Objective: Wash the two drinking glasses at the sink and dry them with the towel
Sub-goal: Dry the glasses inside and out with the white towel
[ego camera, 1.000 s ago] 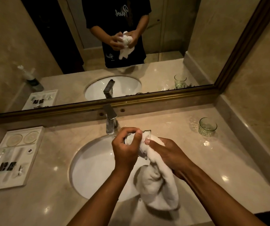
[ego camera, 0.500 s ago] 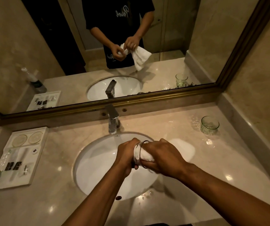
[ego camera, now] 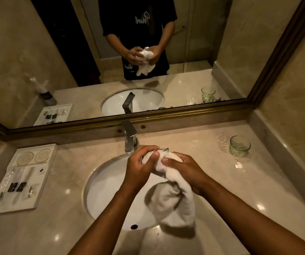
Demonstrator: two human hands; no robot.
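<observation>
Two glasses are in play: one glass (ego camera: 239, 145) stands upright near the right back corner of the surface (ego camera: 212, 181), apparently finished, though whether it is dry cannot be told. The other glass (ego camera: 159, 166) is held over the sink (ego camera: 100, 190), the left hand (ego camera: 138, 167) wrapped around it in a firm grip while the right hand (ego camera: 183, 167) clutches the white towel (ego camera: 177, 197) and works it into the glass. Washing looks done, so what is left is finishing this drying and setting the glass down.
</observation>
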